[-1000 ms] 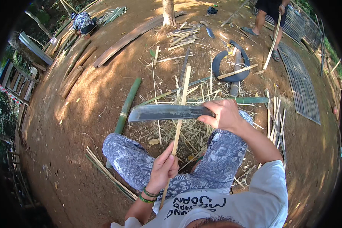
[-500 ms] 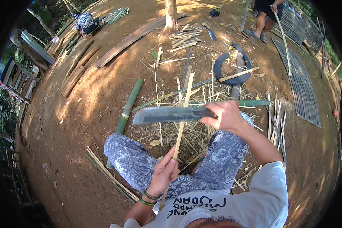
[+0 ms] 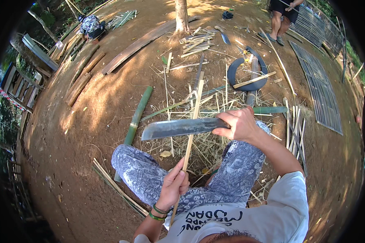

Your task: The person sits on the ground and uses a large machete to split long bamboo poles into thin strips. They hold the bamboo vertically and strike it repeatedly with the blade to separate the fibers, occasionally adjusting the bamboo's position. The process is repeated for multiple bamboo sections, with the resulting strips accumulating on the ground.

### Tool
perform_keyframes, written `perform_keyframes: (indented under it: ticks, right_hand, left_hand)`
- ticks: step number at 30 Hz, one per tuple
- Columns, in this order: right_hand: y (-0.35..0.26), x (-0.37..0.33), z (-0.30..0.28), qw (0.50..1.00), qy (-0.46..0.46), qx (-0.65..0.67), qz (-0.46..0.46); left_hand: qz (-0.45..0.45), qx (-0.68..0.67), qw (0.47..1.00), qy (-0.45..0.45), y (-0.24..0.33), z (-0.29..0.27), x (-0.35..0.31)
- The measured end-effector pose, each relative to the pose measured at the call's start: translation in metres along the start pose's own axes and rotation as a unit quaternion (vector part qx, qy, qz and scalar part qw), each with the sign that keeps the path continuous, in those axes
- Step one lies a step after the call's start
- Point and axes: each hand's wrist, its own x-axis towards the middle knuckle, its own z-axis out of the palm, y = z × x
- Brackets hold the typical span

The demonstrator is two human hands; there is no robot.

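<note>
My right hand (image 3: 242, 124) is closed round the grip of a machete (image 3: 178, 128), its broad dark blade pointing left. The blade crosses a long, pale bamboo strip (image 3: 194, 114) and appears to touch it. Lower down, my left hand (image 3: 174, 184) pinches that strip between thumb and fingers. The strip's lower end runs past my wrist towards my shirt, and its far end reaches out over the shavings. Between my bent knees lies a heap of thin bamboo shavings (image 3: 207, 141).
A green bamboo pole (image 3: 138, 113) lies by my left knee. Split strips (image 3: 117, 185) lie at the left, others (image 3: 297, 133) at the right. Ahead are a black rubber ring (image 3: 232, 73), a second blade (image 3: 225, 38) and a tree trunk (image 3: 182, 16). Another person (image 3: 282, 24) stands far right.
The machete blade has shifted slightly towards me along the strip. At the far right, the pale strip the other person held upright now appears to lie slanting on the ground.
</note>
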Motion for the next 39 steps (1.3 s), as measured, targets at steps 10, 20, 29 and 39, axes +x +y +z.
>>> perform_keyframes:
  ticks: [10, 20, 29, 39]
  right_hand:
    - [0.024, 0.013, 0.001, 0.986, -0.072, 0.038, 0.147]
    - [0.007, 0.004, 0.004, 0.998, -0.021, 0.037, 0.046]
    - [0.001, -0.003, 0.003, 1.000, -0.019, 0.020, 0.008]
    - [0.013, 0.003, 0.006, 0.997, -0.044, 0.035, 0.059]
  left_hand:
    - [0.000, 0.016, 1.000, -0.006, -0.005, -0.002, -0.005]
    - [0.016, 0.023, 1.000, -0.004, -0.005, -0.003, -0.004]
    - [0.024, 0.034, 0.999, 0.011, -0.010, 0.000, -0.006]
    - [0.006, 0.021, 1.000, 0.000, -0.006, -0.002, -0.008]
